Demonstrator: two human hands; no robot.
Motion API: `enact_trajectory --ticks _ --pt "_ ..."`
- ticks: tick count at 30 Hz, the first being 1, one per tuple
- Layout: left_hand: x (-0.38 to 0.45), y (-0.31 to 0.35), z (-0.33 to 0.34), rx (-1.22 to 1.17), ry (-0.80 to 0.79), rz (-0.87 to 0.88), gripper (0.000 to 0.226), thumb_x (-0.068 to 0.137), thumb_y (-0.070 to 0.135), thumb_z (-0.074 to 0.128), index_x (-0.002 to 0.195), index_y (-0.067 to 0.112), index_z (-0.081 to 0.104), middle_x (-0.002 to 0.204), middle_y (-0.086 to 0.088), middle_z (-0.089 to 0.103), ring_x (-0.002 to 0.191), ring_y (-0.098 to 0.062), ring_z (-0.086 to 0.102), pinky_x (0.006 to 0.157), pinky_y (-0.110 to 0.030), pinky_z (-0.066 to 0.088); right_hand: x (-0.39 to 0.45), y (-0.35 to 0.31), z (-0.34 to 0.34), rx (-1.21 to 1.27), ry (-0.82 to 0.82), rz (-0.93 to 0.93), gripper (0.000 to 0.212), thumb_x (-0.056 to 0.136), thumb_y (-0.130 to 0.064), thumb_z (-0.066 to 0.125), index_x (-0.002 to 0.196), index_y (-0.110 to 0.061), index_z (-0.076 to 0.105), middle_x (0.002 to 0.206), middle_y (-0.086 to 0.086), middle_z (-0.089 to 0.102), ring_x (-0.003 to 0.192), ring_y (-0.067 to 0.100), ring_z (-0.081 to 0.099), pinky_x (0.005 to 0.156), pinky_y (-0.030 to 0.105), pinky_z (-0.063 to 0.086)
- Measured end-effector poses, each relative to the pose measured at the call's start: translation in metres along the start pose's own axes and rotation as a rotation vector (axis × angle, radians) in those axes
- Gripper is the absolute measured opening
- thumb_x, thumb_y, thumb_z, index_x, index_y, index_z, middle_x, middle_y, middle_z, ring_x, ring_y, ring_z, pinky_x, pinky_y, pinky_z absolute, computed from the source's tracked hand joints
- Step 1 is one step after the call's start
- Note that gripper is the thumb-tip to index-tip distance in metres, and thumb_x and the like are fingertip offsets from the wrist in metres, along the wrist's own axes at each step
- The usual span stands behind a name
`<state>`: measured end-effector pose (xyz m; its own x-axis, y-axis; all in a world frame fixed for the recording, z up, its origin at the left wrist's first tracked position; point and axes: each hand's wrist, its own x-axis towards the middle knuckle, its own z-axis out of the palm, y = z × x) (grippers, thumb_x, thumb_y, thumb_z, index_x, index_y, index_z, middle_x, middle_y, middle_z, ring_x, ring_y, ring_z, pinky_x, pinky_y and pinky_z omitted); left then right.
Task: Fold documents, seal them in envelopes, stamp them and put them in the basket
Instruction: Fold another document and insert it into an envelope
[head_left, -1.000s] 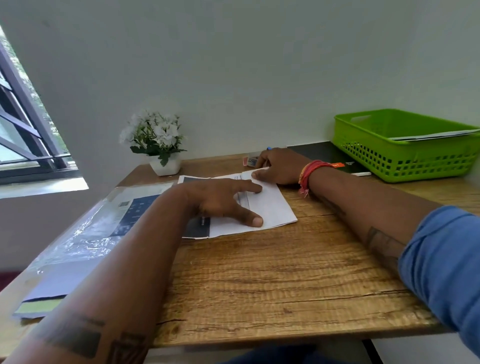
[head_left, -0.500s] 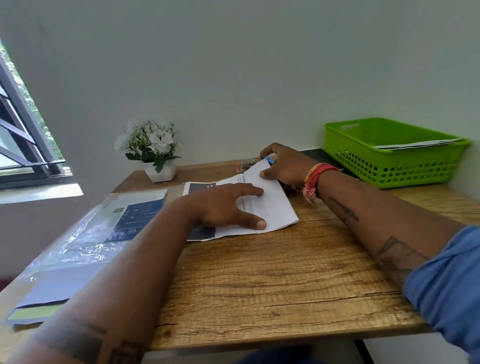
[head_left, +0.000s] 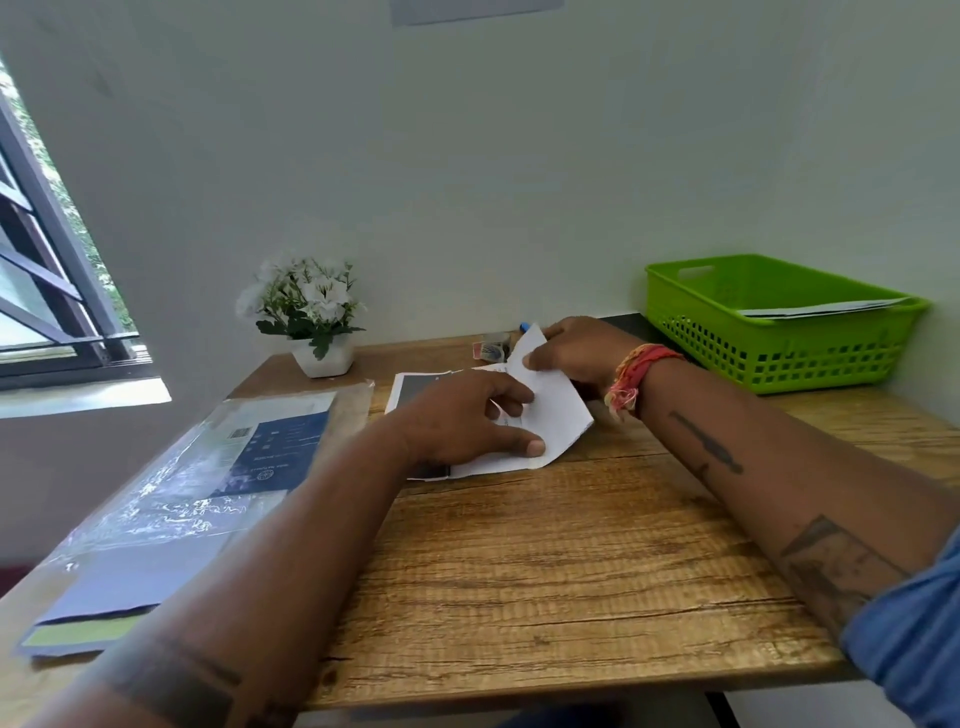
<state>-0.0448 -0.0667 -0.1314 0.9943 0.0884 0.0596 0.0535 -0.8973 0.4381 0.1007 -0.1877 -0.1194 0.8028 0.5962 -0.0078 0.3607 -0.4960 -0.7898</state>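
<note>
At the far left a window (head_left: 47, 291) is seen, and below it a clear plastic sleeve (head_left: 171, 499) of dark printed sheets is laid along the left side of the table (head_left: 571, 587). A small white pot of white flowers (head_left: 311, 312) is set at the back, against the wall.

Near the table's middle the document (head_left: 545, 415) is found — a white sheet with a dark printed panel at its left end, lying flat there while its right part is raised off the wood. It is pressed down by the left hand (head_left: 467, 421), whose thumb is laid on the near edge and whose fingers are loosely curled on the sheet. The raised far corner is pinched between thumb and fingers of the right hand (head_left: 576, 348), on whose wrist a red and orange thread band (head_left: 639, 374) is worn.

Just behind the paper, small stamps (head_left: 488, 351) and a blue-tipped object are glimpsed, too small to be told apart further. At the right a green basket (head_left: 769, 353) is set on the table near the wall — white paper (head_left: 815, 307) is already resting in it. A blue sleeve (head_left: 914, 639) is seen at the lower right.
</note>
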Motion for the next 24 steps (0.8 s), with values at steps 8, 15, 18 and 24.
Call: enact_trajectory --ticks 8,15,18,24 --pt "0.001 -0.004 0.002 -0.545 0.140 -0.184 0.049 0.103 0.059 0.033 0.123 0.023 0.061 0.096 0.008 0.078 0.088 -0.018 0.068 0.085 -0.040 0.050 -0.007 -0.003 0.021 0.409 -0.036 0.034 0.043 0.092 -0.045 0.059 0.108 -0.006 0.068 0.095 0.016 0.073 0.070 0.025 0.067 0.055 0.029 0.054" --pt "0.000 -0.010 -0.005 -0.712 0.184 -0.275 0.023 0.105 0.022 0.049 0.103 0.009 0.068 0.086 -0.015 0.069 0.069 -0.019 0.063 0.065 -0.034 0.051 -0.014 -0.002 0.032 0.191 -0.011 -0.130 0.014 0.098 -0.016 0.059 0.107 -0.009 0.067 0.088 0.010 0.069 0.067 0.018 0.065 0.057 0.025 0.057" --pt "-0.004 -0.010 -0.010 -0.782 0.148 -0.310 0.019 0.102 0.014 0.054 0.118 0.007 0.064 0.098 -0.015 0.074 0.080 -0.022 0.073 0.070 -0.032 0.062 -0.015 -0.004 0.033 0.057 -0.050 -0.157 0.014 0.098 -0.013 0.060 0.108 -0.013 0.068 0.087 0.006 0.070 0.069 0.013 0.066 0.059 0.020 0.057" --pt "0.002 -0.022 -0.016 -0.433 0.230 -0.404 0.055 0.096 0.020 0.067 0.146 0.017 0.044 0.087 -0.010 0.075 0.067 -0.017 0.072 0.066 -0.030 0.061 -0.016 -0.004 0.038 -0.170 -0.022 -0.269 0.016 0.094 -0.014 0.064 0.106 -0.022 0.071 0.093 -0.009 0.068 0.082 0.014 0.071 0.078 0.026 0.059"
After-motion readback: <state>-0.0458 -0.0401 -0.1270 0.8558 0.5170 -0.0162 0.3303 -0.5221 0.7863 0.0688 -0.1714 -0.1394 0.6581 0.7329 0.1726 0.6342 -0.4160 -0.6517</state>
